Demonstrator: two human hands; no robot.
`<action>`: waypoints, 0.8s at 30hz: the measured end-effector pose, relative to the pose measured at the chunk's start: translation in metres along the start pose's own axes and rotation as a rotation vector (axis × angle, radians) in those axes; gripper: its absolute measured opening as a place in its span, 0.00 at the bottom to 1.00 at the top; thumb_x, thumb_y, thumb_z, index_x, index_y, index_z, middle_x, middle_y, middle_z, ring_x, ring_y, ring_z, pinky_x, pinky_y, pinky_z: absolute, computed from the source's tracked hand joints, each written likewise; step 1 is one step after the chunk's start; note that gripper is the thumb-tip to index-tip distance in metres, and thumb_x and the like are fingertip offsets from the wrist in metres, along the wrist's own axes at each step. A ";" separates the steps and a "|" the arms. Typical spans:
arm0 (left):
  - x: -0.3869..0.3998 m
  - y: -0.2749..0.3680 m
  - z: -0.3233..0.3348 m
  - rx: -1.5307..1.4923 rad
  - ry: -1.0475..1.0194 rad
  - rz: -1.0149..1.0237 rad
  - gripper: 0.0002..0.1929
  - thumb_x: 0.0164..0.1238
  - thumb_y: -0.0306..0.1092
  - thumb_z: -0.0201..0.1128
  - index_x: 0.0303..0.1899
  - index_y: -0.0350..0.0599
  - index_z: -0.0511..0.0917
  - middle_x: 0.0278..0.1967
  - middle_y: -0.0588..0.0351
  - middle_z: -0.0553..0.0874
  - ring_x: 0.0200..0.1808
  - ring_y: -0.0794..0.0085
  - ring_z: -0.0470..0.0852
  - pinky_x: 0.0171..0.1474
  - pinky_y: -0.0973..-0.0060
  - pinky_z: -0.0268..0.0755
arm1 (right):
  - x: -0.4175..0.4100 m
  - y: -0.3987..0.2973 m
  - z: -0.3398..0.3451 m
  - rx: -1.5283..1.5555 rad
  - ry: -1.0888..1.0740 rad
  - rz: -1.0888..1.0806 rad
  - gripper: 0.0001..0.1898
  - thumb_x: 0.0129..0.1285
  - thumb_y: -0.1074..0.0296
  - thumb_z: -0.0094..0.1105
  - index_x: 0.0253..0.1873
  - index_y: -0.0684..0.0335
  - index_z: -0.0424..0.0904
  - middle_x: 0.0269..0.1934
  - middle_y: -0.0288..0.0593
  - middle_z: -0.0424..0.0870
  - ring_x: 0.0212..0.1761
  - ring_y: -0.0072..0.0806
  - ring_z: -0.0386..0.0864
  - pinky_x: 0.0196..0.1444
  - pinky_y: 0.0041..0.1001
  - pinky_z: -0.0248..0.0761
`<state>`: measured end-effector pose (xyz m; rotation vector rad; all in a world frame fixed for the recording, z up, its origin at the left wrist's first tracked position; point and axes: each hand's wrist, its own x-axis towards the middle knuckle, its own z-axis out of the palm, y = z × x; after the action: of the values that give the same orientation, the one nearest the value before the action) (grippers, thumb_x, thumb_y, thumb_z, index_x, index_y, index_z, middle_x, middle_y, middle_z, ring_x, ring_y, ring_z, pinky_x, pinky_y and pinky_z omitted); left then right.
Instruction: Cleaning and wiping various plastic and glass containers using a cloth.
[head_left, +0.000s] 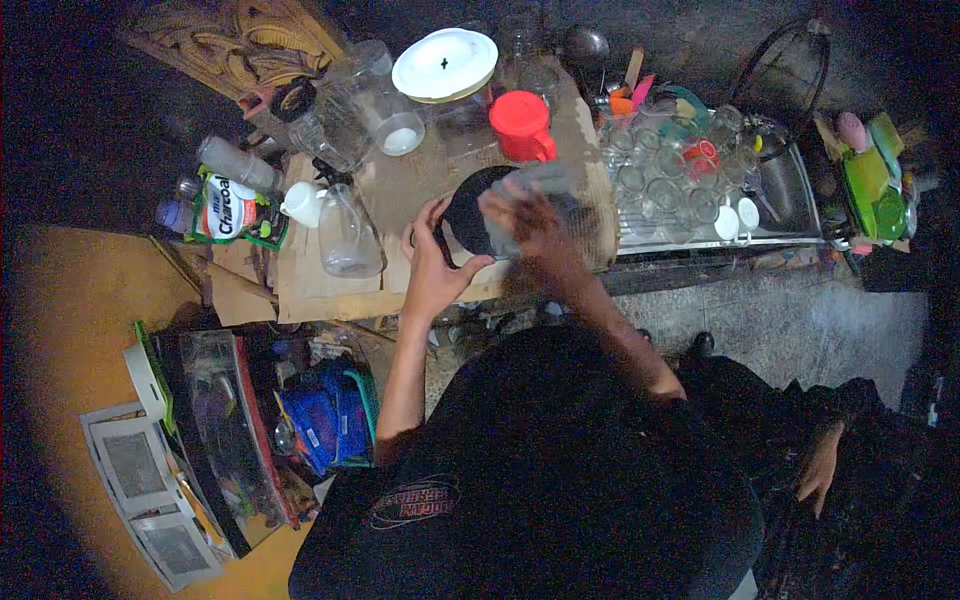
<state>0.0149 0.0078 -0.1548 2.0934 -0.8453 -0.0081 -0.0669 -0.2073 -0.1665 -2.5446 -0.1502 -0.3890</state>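
On the cardboard-covered table (420, 292), my left hand (442, 266) grips the left rim of a round black container or pan (472, 210), thumb and fingers spread around it. My right hand (529, 217), blurred, holds a grey cloth (547, 180) against the container's right side. A red plastic mug (519, 124) stands just behind it. Farther back is a round white lid (445, 64) on a clear container. To the left are a clear jug (349, 232), a white cup (303, 204) and a clear jar with white contents (400, 133).
At the right, many drinking glasses (664, 187) and white cups (726, 223) crowd a metal sink's drainboard (675, 246). A charcoal pouch (229, 210) and bottles stand at the left edge. Another person's hand (819, 469) shows at the lower right.
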 end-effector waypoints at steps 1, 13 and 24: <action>-0.001 0.001 -0.001 0.075 -0.024 0.016 0.60 0.53 0.54 0.84 0.79 0.38 0.52 0.74 0.45 0.75 0.78 0.54 0.69 0.80 0.45 0.37 | -0.004 -0.004 0.003 -0.003 0.108 -0.204 0.35 0.57 0.75 0.68 0.72 0.47 0.78 0.78 0.40 0.72 0.84 0.43 0.63 0.85 0.48 0.54; 0.004 -0.002 0.002 -0.043 -0.009 0.022 0.59 0.53 0.54 0.85 0.79 0.41 0.54 0.74 0.45 0.75 0.78 0.55 0.69 0.80 0.45 0.36 | -0.073 0.064 -0.082 0.699 -0.381 0.540 0.25 0.69 0.69 0.60 0.70 0.62 0.79 0.62 0.47 0.85 0.61 0.31 0.83 0.65 0.35 0.76; 0.010 0.017 -0.017 0.041 -0.117 -0.041 0.62 0.49 0.51 0.87 0.80 0.43 0.53 0.74 0.43 0.74 0.78 0.56 0.69 0.81 0.50 0.39 | -0.048 0.043 -0.091 0.669 0.164 0.356 0.34 0.56 0.87 0.48 0.70 0.67 0.79 0.64 0.47 0.86 0.64 0.34 0.82 0.73 0.32 0.69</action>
<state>0.0181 0.0075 -0.1291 2.1652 -0.8790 -0.1378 -0.1272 -0.2938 -0.1299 -1.8229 0.2038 -0.3327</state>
